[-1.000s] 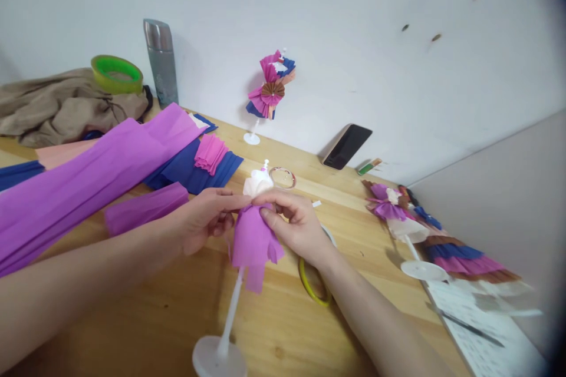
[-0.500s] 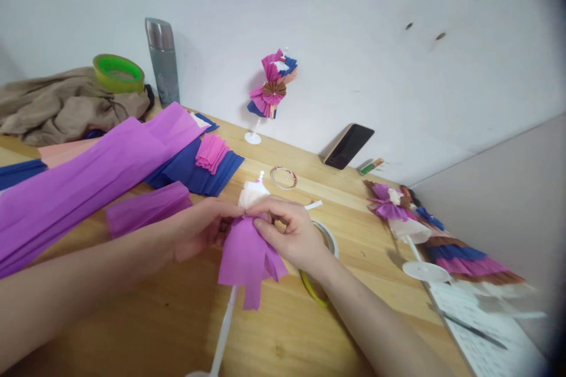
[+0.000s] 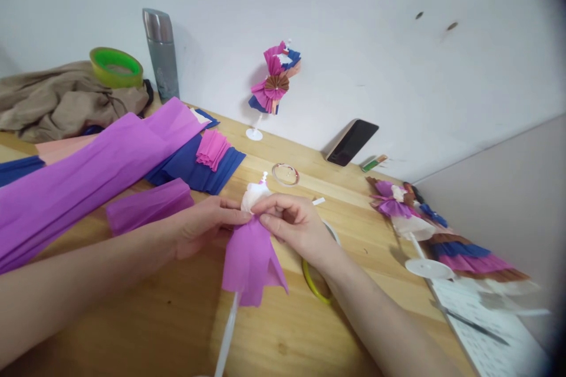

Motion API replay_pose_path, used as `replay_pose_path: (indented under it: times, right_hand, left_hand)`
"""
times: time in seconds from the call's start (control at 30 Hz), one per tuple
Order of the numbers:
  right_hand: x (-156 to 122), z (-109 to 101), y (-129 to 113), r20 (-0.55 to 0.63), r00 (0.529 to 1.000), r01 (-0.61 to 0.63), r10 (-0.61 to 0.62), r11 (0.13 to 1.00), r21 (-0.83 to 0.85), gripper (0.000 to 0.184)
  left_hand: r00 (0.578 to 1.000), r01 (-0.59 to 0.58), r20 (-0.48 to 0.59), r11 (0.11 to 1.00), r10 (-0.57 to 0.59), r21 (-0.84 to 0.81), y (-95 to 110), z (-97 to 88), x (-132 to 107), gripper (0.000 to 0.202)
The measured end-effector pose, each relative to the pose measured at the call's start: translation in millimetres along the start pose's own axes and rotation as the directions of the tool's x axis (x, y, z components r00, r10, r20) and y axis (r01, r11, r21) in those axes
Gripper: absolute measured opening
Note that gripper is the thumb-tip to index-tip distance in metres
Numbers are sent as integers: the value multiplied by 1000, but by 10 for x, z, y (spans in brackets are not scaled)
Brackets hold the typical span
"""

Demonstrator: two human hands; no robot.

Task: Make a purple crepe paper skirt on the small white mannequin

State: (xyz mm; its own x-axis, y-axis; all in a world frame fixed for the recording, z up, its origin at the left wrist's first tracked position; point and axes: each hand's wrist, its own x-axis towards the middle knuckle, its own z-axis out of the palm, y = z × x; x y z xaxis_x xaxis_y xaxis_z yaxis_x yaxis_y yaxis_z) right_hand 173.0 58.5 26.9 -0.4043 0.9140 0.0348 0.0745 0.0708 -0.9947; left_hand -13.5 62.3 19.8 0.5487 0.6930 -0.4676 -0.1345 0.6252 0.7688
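A miniature dress form with a white bodice [image 3: 253,193] stands tilted in front of me on a white pole [image 3: 227,333]. Purple crepe paper [image 3: 251,262] hangs from its waist like a skirt. My left hand [image 3: 206,222] is closed at the left of the waist, its thumb pressing the gathered top of the paper. From the right, my right hand [image 3: 298,227] pinches the same gathered edge between thumb and forefinger. Its wrist passes over a roll of tape [image 3: 315,288], hiding part of it.
At left lie a long purple crepe sheet [image 3: 97,168], a smaller purple piece [image 3: 148,205] and blue crepe paper [image 3: 221,174]. A bottle [image 3: 161,59], a decorated dress form [image 3: 274,85] and a phone [image 3: 354,142] stand along the wall. More paper dresses [image 3: 413,227] and a pen [image 3: 475,325] are at right.
My left thumb has come forward onto the front of the waist. The purple skirt hangs straighter, its strips shifted. The whole view has shifted slightly.
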Motion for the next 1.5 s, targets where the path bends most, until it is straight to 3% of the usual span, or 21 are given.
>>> replay_pose_path:
  times: [0.3, 0.57, 1.0, 1.5]
  right_hand:
    - [-8, 30, -41, -29, 997, -65, 67, 997, 45, 12]
    - [-21, 49, -85, -163, 983, -86, 89, 996, 20, 10]
    - [-62, 80, -98, -136, 986, -92, 100, 994, 65, 16]
    - [-61, 114, -127, -205, 972, -122, 118, 992, -9, 18]
  left_hand:
    - [998, -26, -54, 999, 27, 27, -41, -4, 30, 22]
    - [995, -94, -30, 994, 95, 48, -25, 0, 4, 20]
    - [995, -81, -55, 997, 81, 11, -10, 79, -18, 14]
    - [995, -93, -40, 992, 96, 90, -21, 91, -43, 37]
